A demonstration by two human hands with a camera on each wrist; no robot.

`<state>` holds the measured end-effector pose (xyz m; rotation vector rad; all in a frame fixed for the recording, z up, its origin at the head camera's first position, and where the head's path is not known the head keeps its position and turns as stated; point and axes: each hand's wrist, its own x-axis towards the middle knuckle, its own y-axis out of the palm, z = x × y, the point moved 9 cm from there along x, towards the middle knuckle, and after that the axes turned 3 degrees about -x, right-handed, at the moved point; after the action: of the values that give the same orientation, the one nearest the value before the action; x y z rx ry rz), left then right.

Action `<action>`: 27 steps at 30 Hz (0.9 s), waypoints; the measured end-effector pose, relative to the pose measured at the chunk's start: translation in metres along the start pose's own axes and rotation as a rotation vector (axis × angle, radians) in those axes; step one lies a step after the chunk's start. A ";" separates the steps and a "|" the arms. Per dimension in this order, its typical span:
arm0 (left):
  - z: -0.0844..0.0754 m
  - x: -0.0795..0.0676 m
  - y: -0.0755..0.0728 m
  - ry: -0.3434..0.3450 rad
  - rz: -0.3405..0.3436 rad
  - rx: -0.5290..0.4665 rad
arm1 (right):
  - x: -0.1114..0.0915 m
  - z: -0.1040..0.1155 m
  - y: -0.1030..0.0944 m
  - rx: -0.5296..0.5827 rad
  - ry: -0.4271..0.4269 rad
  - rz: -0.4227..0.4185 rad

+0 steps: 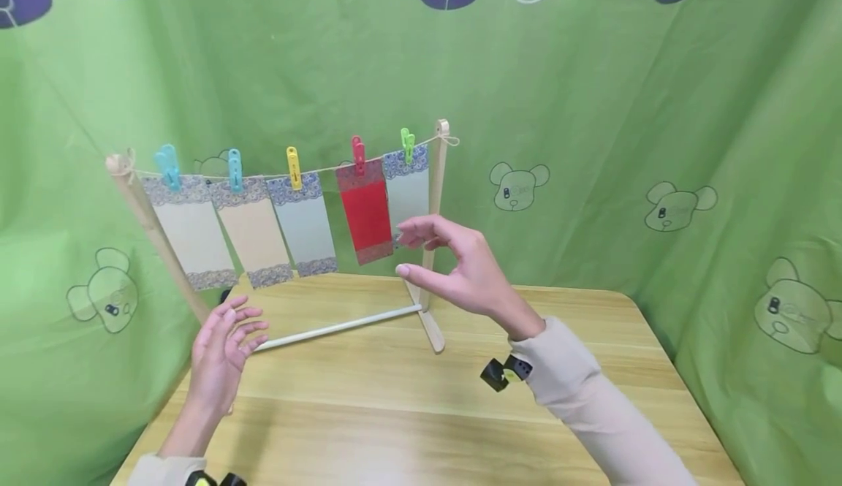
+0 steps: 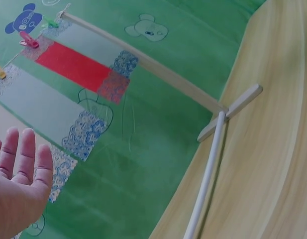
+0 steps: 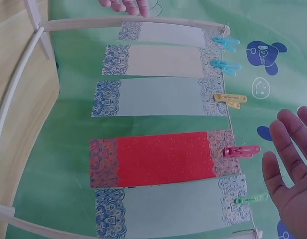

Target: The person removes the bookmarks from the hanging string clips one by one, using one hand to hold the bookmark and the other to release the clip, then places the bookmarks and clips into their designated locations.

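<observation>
Several lace-edged paper cards hang from a thin string, each under a clothespin. From the left they are a white card (image 1: pixel 195 236), a beige card (image 1: pixel 254 230), a pale blue card (image 1: pixel 305 226), a red card (image 1: pixel 366 215) and another pale blue card (image 1: pixel 408 192). Blue (image 1: pixel 234 170), yellow (image 1: pixel 293 168), red (image 1: pixel 358 156) and green clothespins (image 1: pixel 408 147) grip their top edges. My right hand (image 1: pixel 463 267), thumb and fingers apart, is in front of the rightmost card and holds nothing. Below the beige card, my left hand (image 1: pixel 222 354) hovers with loose, bare fingers.
The string runs between two wooden posts, left (image 1: pixel 154 230) and right (image 1: pixel 437 186). A pale rod (image 1: pixel 338 326) joins them low down, with a foot (image 1: pixel 431 331) on the wooden table (image 1: pixel 368 405). Green printed curtain (image 1: pixel 592 106) surrounds the table.
</observation>
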<state>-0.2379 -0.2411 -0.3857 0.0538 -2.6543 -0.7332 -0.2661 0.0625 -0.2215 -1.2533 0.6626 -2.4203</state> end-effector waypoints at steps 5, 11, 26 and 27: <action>-0.002 0.004 -0.015 0.017 -0.095 0.025 | 0.008 0.002 0.004 0.007 -0.002 0.015; -0.005 0.007 -0.034 0.027 -0.231 0.059 | 0.018 0.008 0.010 0.022 -0.016 0.030; 0.004 0.015 -0.074 0.043 -0.493 0.067 | 0.038 0.015 0.018 0.016 -0.067 0.039; 0.005 0.016 -0.076 0.047 -0.505 0.060 | 0.039 0.015 0.019 0.017 -0.067 0.041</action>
<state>-0.2592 -0.3064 -0.4221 0.7685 -2.6360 -0.7861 -0.2740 0.0241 -0.1983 -1.2943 0.6409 -2.3352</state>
